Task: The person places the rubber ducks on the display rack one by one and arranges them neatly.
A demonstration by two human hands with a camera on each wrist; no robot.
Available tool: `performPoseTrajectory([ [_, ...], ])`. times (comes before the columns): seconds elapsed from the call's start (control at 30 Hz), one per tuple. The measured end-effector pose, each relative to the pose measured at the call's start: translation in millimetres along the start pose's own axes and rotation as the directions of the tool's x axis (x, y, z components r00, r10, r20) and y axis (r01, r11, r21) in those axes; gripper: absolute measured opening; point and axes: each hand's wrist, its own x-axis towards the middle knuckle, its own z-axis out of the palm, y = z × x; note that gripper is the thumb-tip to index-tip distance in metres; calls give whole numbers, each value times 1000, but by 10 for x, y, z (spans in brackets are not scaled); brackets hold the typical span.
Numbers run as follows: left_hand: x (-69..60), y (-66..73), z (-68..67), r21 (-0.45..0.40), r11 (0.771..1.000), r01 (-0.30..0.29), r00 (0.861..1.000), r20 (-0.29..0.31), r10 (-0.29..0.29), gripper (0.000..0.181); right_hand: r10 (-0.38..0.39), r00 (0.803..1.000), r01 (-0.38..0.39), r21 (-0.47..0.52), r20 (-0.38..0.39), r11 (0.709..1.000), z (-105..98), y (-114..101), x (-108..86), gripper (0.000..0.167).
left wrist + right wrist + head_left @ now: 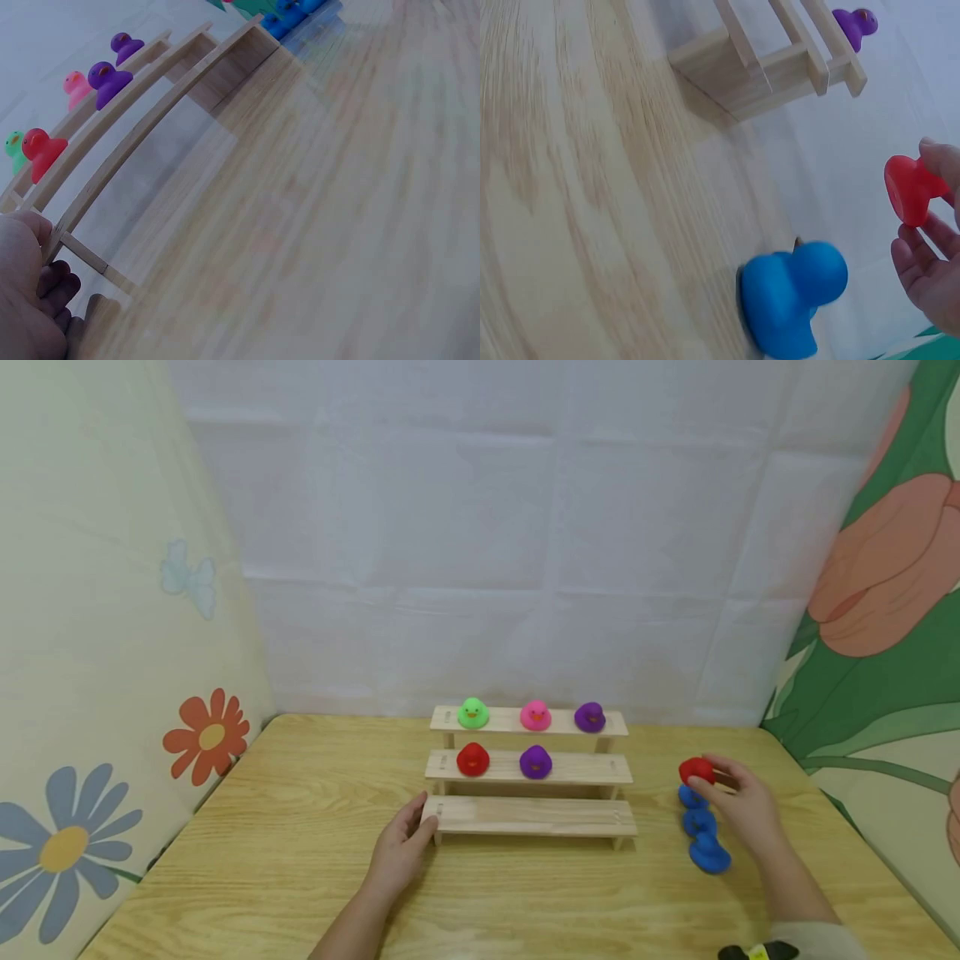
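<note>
My right hand [738, 797] pinches a red rubber duck [696, 770] between thumb and fingers, and the right wrist view shows that duck [909, 189] raised off the table. Just below it, several blue rubber ducks [708, 853] stand in a row on the table. At the left end of a three-step wooden stand [532, 817], my left hand [401, 847] grips the lowest step's edge. The middle step carries a red duck [472, 760] and a purple duck [536, 762]. On the top step sit a green duck [472, 713], a pink duck [536, 716] and another purple duck [590, 717].
The wood-grain table [300, 777] runs back to a white cloth [465, 568]. Flower-printed panels [75, 652] flank it on the left and right. A dark strap [757, 952] is on the right wrist.
</note>
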Motion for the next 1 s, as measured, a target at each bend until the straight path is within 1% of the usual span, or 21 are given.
performPoseTrajectory([
  [0.1, -8, 7, -3, 5, 1000, -5, 1000, -1, 5, 54, -16, 1000, 16, 3, -4, 1000, 44, -55, 6, 65],
  [0.3, -7, 10, 1, 3, 1000, 3, 1000, -3, -3, 54, -69, 998, 69, 59, -6, 996, 162, -153, 18, 59],
  [0.43, -2, 7, 2, 0, 1000, 10, 1000, 2, -10, 54, -79, 997, 79, 43, 2, 996, 251, -224, 23, 58],
  [0.57, -3, 1, -3, -9, 1000, 15, 1000, 14, -15, 55, -84, 996, 83, 34, 34, 996, 341, -295, 29, 56],
  [0.83, -15, 13, -3, -26, 999, 20, 1000, 18, -20, 56, -115, 990, 110, 66, 83, 992, 498, -383, 69, 54],
  [1.0, -11, 10, -3, -23, 1000, 20, 1000, 13, -20, 55, -135, 985, 127, 86, 106, 988, 580, -436, 86, 52],
])
